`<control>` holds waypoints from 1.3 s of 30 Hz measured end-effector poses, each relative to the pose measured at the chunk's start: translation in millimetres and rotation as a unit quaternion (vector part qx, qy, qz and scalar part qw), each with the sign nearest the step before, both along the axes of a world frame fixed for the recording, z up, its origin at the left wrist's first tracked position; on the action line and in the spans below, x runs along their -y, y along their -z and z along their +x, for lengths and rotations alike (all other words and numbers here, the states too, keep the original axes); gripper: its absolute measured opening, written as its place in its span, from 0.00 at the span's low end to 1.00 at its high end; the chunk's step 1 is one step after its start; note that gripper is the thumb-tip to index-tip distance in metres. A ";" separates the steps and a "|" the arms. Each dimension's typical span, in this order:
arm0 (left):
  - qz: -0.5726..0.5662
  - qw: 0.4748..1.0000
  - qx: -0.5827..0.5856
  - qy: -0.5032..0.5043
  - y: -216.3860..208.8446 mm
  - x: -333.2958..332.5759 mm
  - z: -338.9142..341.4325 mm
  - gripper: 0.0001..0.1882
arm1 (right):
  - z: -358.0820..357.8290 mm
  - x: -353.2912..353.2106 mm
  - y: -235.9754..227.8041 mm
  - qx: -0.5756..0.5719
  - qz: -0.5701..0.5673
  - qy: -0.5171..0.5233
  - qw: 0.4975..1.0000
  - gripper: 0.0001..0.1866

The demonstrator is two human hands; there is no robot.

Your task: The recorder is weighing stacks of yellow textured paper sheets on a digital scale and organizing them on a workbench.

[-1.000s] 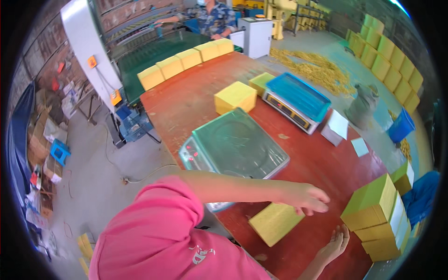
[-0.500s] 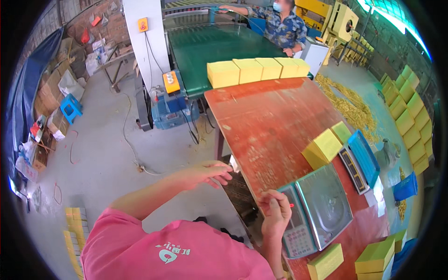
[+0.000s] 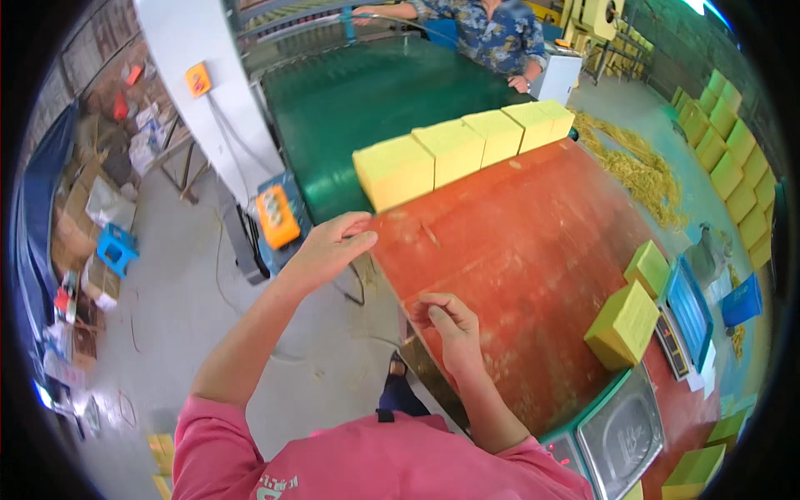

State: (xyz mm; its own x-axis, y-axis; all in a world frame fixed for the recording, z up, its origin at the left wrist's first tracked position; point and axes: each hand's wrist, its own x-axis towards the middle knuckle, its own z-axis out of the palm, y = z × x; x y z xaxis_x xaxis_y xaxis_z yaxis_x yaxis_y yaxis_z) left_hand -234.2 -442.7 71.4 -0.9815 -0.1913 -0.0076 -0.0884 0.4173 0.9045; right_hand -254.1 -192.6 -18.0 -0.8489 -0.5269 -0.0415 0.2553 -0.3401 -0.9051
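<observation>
1. Left hand point(image 3: 329, 246): grip spread, empty, near the row of yellow rectangular blocks point(image 3: 458, 158); one-sided pressure could skew it.
2. The row stands on the smooth green belt point(image 3: 358, 92) beside the red-topped bench point(image 3: 525, 237); their seam could snag bottom edges.
3. Right hand point(image 3: 457, 327): grip loosely curled, empty; uneven support could tip blocks.
</observation>
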 end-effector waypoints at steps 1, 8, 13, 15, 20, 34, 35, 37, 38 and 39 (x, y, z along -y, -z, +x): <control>-0.113 0.993 -0.018 -0.030 1.4 17.2 -29.8 0.29 | -23.5 11.2 -0.1 0.010 0.005 0.008 1.000 0.10; -0.313 0.943 0.020 -0.116 40.0 119.3 -229.7 0.34 | -280.2 114.7 -36.4 -0.410 0.099 0.189 0.887 0.08; -0.249 0.937 0.244 0.001 42.5 124.6 -310.4 0.39 | -461.1 201.9 -42.1 -0.536 0.453 -0.021 0.712 0.21; -0.185 0.936 0.295 0.044 54.1 138.8 -318.7 0.42 | -482.3 234.0 -18.1 -0.528 0.508 -0.103 0.673 0.26; -0.009 0.933 0.355 0.056 76.9 159.9 -317.1 0.40 | -466.4 247.8 -19.3 -0.490 0.623 -0.225 0.566 0.27; -0.185 0.912 0.251 0.267 86.8 -33.4 -193.7 0.38 | -281.0 4.2 -7.5 -0.401 0.698 -0.116 0.581 0.24; -0.179 0.914 0.231 0.281 94.3 -48.3 -182.4 0.39 | -259.8 -14.5 -9.9 -0.383 0.709 -0.095 0.584 0.24; -0.195 0.901 0.220 0.320 90.2 -83.8 -161.7 0.40 | -228.7 -53.4 -14.7 -0.367 0.722 -0.077 0.581 0.23; -0.215 0.894 0.209 0.332 88.6 -99.7 -148.7 0.41 | -209.2 -72.4 -16.0 -0.375 0.720 -0.065 0.580 0.23; -0.214 0.889 0.201 0.352 91.7 -113.0 -138.4 0.41 | -186.4 -85.8 -18.7 -0.360 0.732 -0.054 0.576 0.23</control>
State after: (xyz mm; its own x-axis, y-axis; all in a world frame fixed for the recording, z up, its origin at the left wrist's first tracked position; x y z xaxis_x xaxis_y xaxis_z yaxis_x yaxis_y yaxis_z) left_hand -372.5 -329.8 -20.3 -0.7938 0.3994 -0.4586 0.0514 0.7955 0.6037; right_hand -440.5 -106.9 0.6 -0.8895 -0.4256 -0.1665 -0.4169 0.9049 -0.0858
